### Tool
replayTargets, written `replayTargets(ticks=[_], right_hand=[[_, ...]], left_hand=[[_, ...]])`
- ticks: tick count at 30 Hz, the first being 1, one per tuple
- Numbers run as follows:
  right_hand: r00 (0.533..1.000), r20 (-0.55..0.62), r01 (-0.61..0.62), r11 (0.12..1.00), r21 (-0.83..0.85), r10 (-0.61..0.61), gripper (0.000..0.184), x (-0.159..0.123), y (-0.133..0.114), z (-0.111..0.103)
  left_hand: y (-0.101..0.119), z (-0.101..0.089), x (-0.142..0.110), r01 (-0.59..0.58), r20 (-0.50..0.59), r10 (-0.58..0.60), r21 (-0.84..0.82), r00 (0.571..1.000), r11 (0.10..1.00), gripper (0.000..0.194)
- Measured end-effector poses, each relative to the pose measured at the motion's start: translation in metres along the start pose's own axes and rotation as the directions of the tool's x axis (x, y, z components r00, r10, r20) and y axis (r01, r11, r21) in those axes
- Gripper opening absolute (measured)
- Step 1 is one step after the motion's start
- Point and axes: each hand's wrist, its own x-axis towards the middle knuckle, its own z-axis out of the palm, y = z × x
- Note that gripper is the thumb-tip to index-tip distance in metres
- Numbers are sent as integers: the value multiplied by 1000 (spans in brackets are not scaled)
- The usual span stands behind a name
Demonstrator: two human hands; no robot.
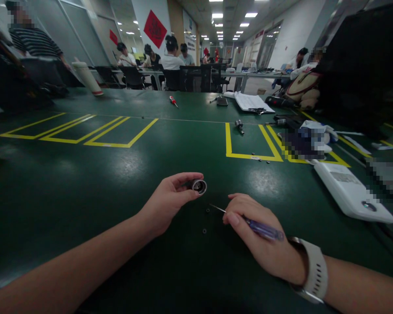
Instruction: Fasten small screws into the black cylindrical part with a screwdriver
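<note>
My left hand (168,198) is closed round a small round metal part (199,186), a ring-faced cylinder held just above the green table (85,192). My right hand (253,229) is closed on a thin screwdriver (262,230) with a clear purple handle. Its metal shaft points left toward a tiny screw (208,210) on the table. A second tiny screw (204,230) lies between my two hands. A pale watch (312,270) is strapped round my right wrist.
Yellow tape boxes (249,155) mark the table. A white device (350,192) lies right, a metal part (239,126) and small screws (260,159) in a box, a red screwdriver (173,100), papers (249,102) and a bottle (87,77) farther off. Several people sit at far tables.
</note>
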Motion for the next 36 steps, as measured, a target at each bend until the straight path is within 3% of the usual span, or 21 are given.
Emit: replayTargets(ticks=[4, 13, 22, 25, 29, 36], right_hand=[[955, 2, -293, 945, 149, 296, 19, 4, 3, -3], [926, 79, -376, 920, 110, 369, 21, 6, 4, -1], [962, 165, -219, 975, -18, 219, 23, 11, -7, -5], [983, 180, -12, 991, -137, 37, 16, 4, -9, -2], [945, 277, 258, 916, -308, -174, 11, -4, -5, 3], [923, 205, 381, 848, -368, -326, 19, -3, -5, 4]], left_hand=[[2, 1, 0, 9, -21, -9, 19, 1000, 1000, 39], [4, 2, -2, 26, -38, -25, 17, 999, 1000, 39], [5, 3, -2, 39, -41, -38, 22, 998, 999, 40], [6, 3, -2, 42, -47, -41, 23, 998, 999, 40], [6, 3, -3, 34, -52, -33, 23, 998, 999, 39], [5, 4, -5, 16, -35, -15, 36, 999, 999, 35]])
